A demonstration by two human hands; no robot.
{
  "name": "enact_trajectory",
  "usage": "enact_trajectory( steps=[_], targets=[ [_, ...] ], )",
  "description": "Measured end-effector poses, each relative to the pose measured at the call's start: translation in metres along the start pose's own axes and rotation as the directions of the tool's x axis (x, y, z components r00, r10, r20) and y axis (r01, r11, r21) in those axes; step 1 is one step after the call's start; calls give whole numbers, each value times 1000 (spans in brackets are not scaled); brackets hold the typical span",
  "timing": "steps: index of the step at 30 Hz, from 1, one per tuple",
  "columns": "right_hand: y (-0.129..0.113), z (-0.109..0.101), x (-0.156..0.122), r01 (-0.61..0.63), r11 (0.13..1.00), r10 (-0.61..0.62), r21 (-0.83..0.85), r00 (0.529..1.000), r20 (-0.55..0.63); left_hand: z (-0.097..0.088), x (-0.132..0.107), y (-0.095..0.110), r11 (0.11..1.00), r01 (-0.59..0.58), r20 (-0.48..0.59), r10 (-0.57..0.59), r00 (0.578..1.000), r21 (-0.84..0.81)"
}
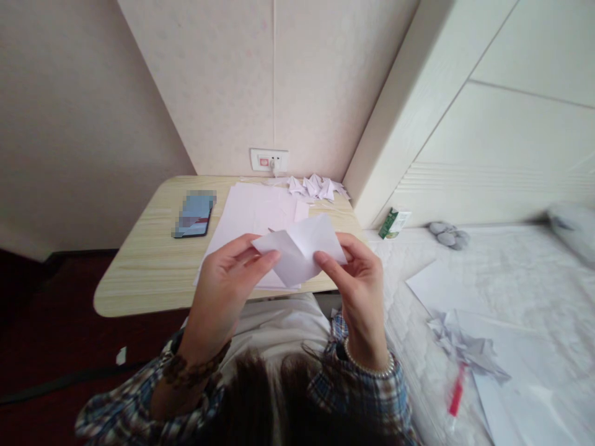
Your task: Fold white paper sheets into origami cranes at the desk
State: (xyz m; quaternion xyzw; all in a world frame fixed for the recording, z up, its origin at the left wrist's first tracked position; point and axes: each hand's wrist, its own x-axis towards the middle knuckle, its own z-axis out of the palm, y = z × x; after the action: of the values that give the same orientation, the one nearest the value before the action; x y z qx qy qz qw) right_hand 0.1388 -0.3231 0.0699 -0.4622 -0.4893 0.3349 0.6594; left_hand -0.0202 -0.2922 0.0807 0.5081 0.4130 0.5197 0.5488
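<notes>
A folded sheet of white paper (302, 248) is held up above the near edge of the small wooden table (134, 266). My left hand (232, 272) pinches its left corner between thumb and fingers. On the opposite side, my right hand (357, 266) grips the right part, thumb on top and fingers behind. A crease runs through the middle of the piece, and its two sides stand at an angle. Beneath it lies a stack of white paper (253, 207) on the tabletop. Folded paper shapes (316, 186) sit along the table's back right edge.
A phone (195, 214) lies on the table's left side. Above the back edge is a wall socket (269, 160) with a plug. On the bed at right are a green-and-white box (394, 223), grey flower-shaped item (449, 235), crumpled paper (469, 347), loose sheets and a red object (457, 393).
</notes>
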Motion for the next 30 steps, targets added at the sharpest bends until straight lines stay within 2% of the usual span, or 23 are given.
enact_trajectory(
  steps=[3, 6, 11, 16, 22, 30],
  targets=[
    [-3, 1, -2, -23, 1000, 23, -11, 999, 24, -1, -1, -1, 995, -45, 17, 43, 999, 94],
    [-7, 1, -4, -6, 999, 7, -37, 999, 33, -2, -3, 0, 992, -14, 42, 8, 999, 123],
    [-10, -1, -5, 73, 996, -68, -40, 990, 121, -5, -6, 6, 993, 50, 67, -58, 996, 105],
    [-12, -4, -6, 173, 979, -148, -104, 966, 211, -7, -7, 12, 989, 46, 17, -49, 999, 139],
    [-13, -8, -6, 351, 927, -295, -131, 899, 324, -7, -8, 13, 988, 59, 30, -64, 998, 139],
    [-14, -10, -3, 465, 878, -373, -117, 815, 443, -7, -6, 10, 996, 86, 70, -87, 994, 18]
  ],
)
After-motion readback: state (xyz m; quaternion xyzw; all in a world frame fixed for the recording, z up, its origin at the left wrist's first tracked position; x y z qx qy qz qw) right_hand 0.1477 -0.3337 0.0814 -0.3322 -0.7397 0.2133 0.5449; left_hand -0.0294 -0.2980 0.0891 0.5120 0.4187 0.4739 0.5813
